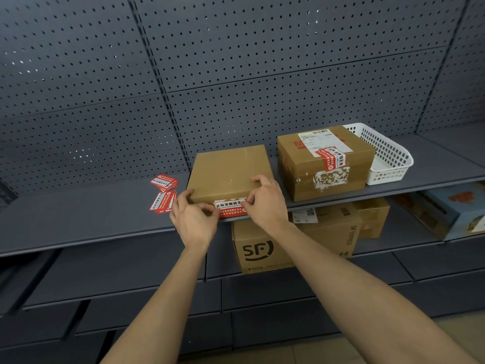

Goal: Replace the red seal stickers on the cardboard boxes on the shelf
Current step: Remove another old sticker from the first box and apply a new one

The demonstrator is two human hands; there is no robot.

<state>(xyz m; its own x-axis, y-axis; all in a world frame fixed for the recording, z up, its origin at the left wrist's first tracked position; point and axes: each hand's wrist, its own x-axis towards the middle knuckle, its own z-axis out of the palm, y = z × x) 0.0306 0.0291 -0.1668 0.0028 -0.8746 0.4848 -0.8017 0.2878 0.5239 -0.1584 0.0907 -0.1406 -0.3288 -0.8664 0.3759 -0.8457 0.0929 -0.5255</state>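
Observation:
A flat cardboard box (228, 172) lies at the front edge of the grey shelf (86, 214). A red and white seal sticker (231, 208) sits on its front face. My left hand (194, 219) pinches the sticker's left end, thumb on the box's corner. My right hand (267, 203) pinches the sticker's right end, fingers resting over the box's top edge. A taller cardboard box (325, 164) to the right carries a red seal sticker (331, 158) over its top edge, with torn white residue below it. Loose red stickers (163, 193) lie on the shelf to the left of the flat box.
A white plastic basket (385, 158) stands behind the taller box at the right. On the lower shelf sit an SF-marked carton (265, 248), other cartons and a blue printed box (451, 214). Grey pegboard (236, 61) backs the shelf.

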